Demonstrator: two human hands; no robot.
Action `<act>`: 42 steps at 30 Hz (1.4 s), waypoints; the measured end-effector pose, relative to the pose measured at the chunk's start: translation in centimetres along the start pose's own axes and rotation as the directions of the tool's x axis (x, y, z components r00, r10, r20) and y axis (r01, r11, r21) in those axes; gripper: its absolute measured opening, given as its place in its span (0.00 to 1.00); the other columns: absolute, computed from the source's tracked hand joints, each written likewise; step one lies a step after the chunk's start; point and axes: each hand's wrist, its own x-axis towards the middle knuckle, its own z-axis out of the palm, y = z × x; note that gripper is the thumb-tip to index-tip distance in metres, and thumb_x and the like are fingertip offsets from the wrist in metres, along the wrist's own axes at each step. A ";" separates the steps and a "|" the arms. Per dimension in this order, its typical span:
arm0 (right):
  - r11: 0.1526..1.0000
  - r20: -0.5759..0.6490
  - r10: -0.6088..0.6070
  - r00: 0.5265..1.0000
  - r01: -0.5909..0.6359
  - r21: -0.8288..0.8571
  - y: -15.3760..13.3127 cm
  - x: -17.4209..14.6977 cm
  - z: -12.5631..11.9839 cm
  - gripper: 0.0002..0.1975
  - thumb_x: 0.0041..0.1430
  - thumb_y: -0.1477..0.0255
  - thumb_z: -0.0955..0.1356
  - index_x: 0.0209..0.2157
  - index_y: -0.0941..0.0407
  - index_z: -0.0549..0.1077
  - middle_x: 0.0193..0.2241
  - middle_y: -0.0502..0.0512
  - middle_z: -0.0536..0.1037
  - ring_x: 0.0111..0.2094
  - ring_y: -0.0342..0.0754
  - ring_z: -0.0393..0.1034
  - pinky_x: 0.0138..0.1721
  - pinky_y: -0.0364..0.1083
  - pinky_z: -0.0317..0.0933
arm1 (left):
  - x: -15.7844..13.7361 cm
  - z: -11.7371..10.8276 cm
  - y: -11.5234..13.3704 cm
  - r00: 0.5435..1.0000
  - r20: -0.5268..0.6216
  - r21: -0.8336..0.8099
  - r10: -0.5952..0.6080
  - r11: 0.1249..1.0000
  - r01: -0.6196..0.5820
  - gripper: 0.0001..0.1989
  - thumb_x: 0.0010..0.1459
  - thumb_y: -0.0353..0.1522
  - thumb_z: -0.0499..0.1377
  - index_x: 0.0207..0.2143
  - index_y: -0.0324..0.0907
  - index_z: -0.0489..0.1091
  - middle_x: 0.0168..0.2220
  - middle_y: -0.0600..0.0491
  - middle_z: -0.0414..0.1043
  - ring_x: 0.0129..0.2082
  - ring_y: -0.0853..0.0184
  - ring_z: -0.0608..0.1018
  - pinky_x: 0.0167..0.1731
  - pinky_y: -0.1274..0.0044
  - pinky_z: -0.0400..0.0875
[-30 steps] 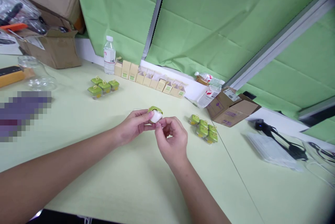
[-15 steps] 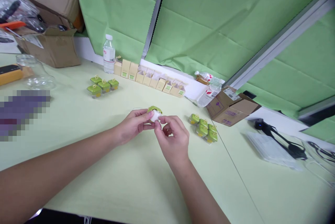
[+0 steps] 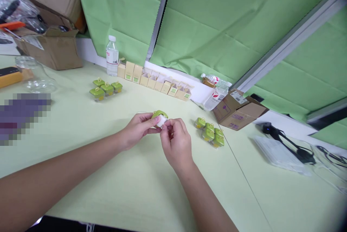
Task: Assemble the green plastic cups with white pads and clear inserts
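Over the middle of the table, my left hand (image 3: 141, 127) grips a small green-and-white container (image 3: 162, 119) between thumb and fingers. Its green rim shows at the top, and a white part faces my right hand. The fingers of my right hand (image 3: 177, 143) are pinched together at the white part's right edge; they cover what exactly they grip. To the left stands a group of small clear containers with green lids (image 3: 107, 88). Similar green-lidded containers (image 3: 209, 133) form a second group to the right of my right hand.
Several small beige boxes (image 3: 153, 80) line the back edge of the table beside an upright water bottle (image 3: 112, 56). More bottles (image 3: 217, 96) and an open carton (image 3: 238, 110) lie at the back right. A glass vessel (image 3: 38, 78) stands left; a black cabled device (image 3: 288, 143) lies right.
My right hand has drawn in slightly to the left, its fingers curled closer against the white part. The view has shifted a little; my left hand keeps its hold.
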 end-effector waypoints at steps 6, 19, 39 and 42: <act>0.996 0.031 0.068 0.997 -0.070 0.062 0.1 0.2 -0.1 0.01 0.61 0.74 0.62 0.36 0.55 0.65 0.33 0.52 0.68 0.30 0.44 0.66 0.31 0.44 0.62 | 0.1 0.0 0.0 1.000 -0.012 -0.022 -0.016 1.000 0.016 0.14 0.60 0.38 0.63 0.41 0.36 0.77 0.42 0.45 0.76 0.45 0.60 0.77 0.50 0.64 0.73; 0.539 0.318 0.519 0.793 -0.592 0.599 -1.3 0.8 -0.4 0.05 0.62 0.67 0.62 0.32 0.52 0.62 0.15 0.40 0.59 0.16 0.40 0.50 0.16 0.39 0.51 | 0.5 -0.2 0.2 0.991 -0.137 -0.006 -0.002 1.000 0.001 0.16 0.56 0.40 0.65 0.40 0.36 0.78 0.42 0.46 0.75 0.38 0.66 0.75 0.49 0.64 0.74; 0.168 0.390 0.552 0.736 -0.557 0.813 -1.4 2.6 -2.9 0.08 0.50 0.71 0.67 0.28 0.53 0.61 0.24 0.42 0.57 0.17 0.36 0.46 0.11 0.36 0.41 | 1.1 -1.1 0.8 0.969 -0.241 -0.038 0.050 0.997 -0.061 0.16 0.54 0.39 0.67 0.37 0.35 0.78 0.39 0.48 0.75 0.34 0.70 0.74 0.50 0.63 0.75; 0.267 0.303 0.577 0.758 -0.526 0.808 -0.7 2.8 -3.1 0.08 0.51 0.70 0.67 0.29 0.53 0.61 0.26 0.42 0.57 0.17 0.36 0.48 0.11 0.36 0.41 | 1.3 -1.3 0.8 0.958 -0.280 -0.069 0.059 0.994 -0.081 0.16 0.53 0.39 0.68 0.37 0.35 0.78 0.39 0.48 0.75 0.32 0.71 0.74 0.50 0.63 0.75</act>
